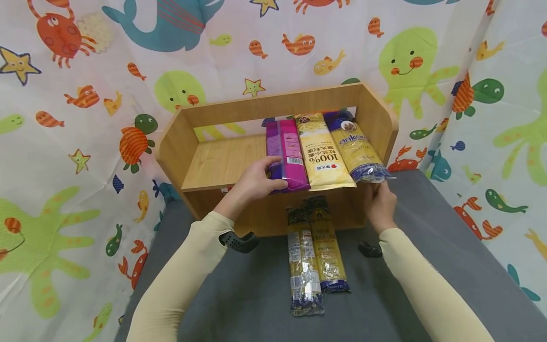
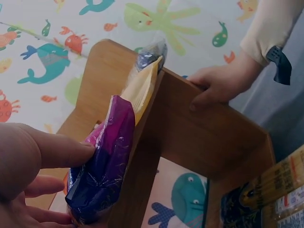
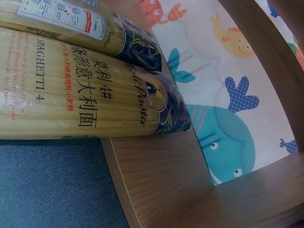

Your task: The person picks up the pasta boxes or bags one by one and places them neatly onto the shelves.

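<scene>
My left hand (image 1: 258, 178) holds the near left corner of a purple-and-pink packet (image 1: 290, 152) on the upper shelf. In the left wrist view its thumb presses the crinkled end of the packet. A yellow pasta packet (image 1: 322, 152) lies to its right, then a blue-and-gold packet (image 1: 356, 145) at the shelf's right end. Below that packet, my right hand (image 1: 380, 204) grips the edge of the wooden shelf unit's (image 1: 222, 156) side board. Its thumb shows on the inner side in the left wrist view; its other fingertips are hidden.
Two spaghetti packets (image 1: 303, 266) (image 3: 85, 90) lie side by side, their far ends on the lower board of the unit. They extend onto the dark grey tabletop (image 1: 256, 304). Behind stands a sea-animal curtain (image 1: 239, 61).
</scene>
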Action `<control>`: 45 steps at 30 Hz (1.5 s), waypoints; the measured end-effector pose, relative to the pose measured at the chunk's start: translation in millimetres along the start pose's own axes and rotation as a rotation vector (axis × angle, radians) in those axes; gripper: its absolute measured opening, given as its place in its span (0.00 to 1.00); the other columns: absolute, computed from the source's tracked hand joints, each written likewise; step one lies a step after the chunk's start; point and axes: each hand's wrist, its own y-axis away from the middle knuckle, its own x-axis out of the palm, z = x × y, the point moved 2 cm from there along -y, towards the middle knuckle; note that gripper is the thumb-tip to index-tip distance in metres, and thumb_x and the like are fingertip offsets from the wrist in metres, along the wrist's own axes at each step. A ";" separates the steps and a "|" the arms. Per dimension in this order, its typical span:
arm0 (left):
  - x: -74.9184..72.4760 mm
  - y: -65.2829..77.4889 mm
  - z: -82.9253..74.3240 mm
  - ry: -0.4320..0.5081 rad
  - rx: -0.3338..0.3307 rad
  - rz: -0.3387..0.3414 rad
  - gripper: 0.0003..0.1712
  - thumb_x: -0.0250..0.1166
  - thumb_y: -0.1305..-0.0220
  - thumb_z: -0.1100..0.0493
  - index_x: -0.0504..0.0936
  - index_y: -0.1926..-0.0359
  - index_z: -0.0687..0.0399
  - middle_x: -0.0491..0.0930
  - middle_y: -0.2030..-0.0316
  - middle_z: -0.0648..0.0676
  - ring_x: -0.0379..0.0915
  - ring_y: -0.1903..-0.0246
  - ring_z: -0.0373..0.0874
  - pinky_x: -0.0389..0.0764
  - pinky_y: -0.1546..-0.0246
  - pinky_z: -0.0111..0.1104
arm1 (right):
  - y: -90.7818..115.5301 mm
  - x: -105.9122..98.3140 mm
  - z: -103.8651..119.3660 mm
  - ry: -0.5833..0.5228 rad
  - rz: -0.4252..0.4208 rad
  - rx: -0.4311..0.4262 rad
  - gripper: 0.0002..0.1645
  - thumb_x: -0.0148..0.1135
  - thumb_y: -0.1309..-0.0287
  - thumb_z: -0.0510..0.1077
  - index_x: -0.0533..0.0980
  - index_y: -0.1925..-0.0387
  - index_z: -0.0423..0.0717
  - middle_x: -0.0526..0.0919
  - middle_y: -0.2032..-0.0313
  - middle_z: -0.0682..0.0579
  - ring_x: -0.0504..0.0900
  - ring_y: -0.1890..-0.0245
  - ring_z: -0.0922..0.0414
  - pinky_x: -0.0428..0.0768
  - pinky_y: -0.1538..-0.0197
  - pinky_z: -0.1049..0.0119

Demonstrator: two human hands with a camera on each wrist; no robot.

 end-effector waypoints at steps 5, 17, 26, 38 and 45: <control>-0.7 0.1 8.3 0.064 0.008 0.012 0.43 0.72 0.37 0.54 0.65 0.24 0.50 0.66 0.26 0.59 0.63 0.26 0.57 0.69 0.28 0.48 | 4.3 2.6 -0.6 -0.009 0.001 0.001 0.09 0.57 0.31 0.37 0.70 0.61 0.31 0.73 0.79 0.35 0.70 0.78 0.38 0.63 0.73 0.49; -23.7 66.5 50.3 0.115 0.114 0.036 0.40 0.70 0.35 0.54 0.66 0.25 0.49 0.65 0.24 0.55 0.59 0.24 0.57 0.66 0.28 0.55 | -1.7 -0.1 -0.7 0.008 0.003 -0.003 0.09 0.55 0.31 0.37 0.70 0.63 0.31 0.76 0.78 0.33 0.72 0.78 0.39 0.64 0.74 0.49; 28.7 85.6 110.2 0.169 0.034 0.133 0.36 0.70 0.34 0.54 0.69 0.27 0.54 0.69 0.28 0.60 0.66 0.29 0.62 0.71 0.31 0.55 | -6.2 -1.4 1.8 -0.001 -0.009 -0.015 0.12 0.56 0.32 0.38 0.71 0.59 0.28 0.78 0.73 0.26 0.75 0.74 0.29 0.68 0.69 0.35; 119.6 82.3 179.3 0.396 -0.202 0.234 0.38 0.69 0.33 0.53 0.67 0.26 0.57 0.67 0.29 0.71 0.75 0.38 0.64 0.86 0.55 0.50 | 0.5 -0.8 2.6 0.029 0.015 0.039 0.13 0.56 0.31 0.39 0.72 0.59 0.27 0.80 0.68 0.24 0.78 0.68 0.26 0.69 0.65 0.33; 144.9 76.2 193.3 0.586 -0.265 0.252 0.40 0.67 0.32 0.57 0.61 0.24 0.62 0.68 0.31 0.73 0.75 0.38 0.66 0.86 0.53 0.53 | -0.9 -0.5 1.9 0.023 -0.001 0.022 0.12 0.57 0.33 0.38 0.71 0.61 0.27 0.80 0.69 0.24 0.78 0.68 0.25 0.69 0.64 0.32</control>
